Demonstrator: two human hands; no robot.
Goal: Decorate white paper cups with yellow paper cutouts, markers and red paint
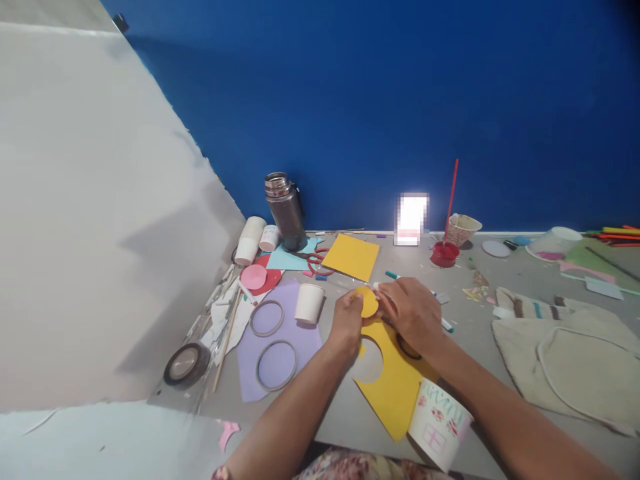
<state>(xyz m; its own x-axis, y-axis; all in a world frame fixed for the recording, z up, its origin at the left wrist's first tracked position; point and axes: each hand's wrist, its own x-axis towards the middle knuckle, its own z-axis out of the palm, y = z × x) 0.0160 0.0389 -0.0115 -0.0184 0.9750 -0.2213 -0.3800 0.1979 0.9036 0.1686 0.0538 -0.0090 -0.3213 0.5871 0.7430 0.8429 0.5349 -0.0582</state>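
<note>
Left hand (346,319) pinches a yellow disc (369,302) above the counter (470,333). Right hand (411,312) curls over a white marker (379,286), mostly hidden, so its fingers' grasp is unclear. A red pot (445,254) stands behind; its contents are unreadable.

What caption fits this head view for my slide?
Both hands, left hand and right hand, hold a yellow paper circle above the cut yellow sheet on a cluttered table.
</note>
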